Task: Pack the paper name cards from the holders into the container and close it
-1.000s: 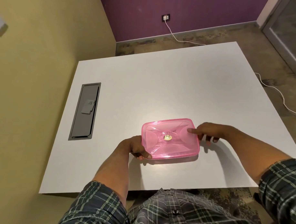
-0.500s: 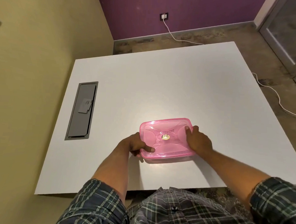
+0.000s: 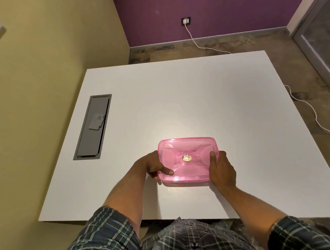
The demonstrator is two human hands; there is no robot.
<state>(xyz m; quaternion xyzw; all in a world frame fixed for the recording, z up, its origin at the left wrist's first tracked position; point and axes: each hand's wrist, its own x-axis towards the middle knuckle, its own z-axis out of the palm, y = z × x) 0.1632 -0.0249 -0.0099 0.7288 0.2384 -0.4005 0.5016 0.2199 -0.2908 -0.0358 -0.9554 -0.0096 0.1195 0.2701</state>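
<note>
Two hands clamp a pink container (image 3: 188,159) on the white table (image 3: 179,106): left hand (image 3: 151,164) gripping its near-left corner, right hand (image 3: 221,169) gripping its right end, thumbs on the lid. Uneven pressure could leave one lid edge unsealed.

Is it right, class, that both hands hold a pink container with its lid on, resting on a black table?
Not quite: the table is white, not black, as the head view shows. The rest stands: the left hand and right hand hold the lidded pink container.
</note>
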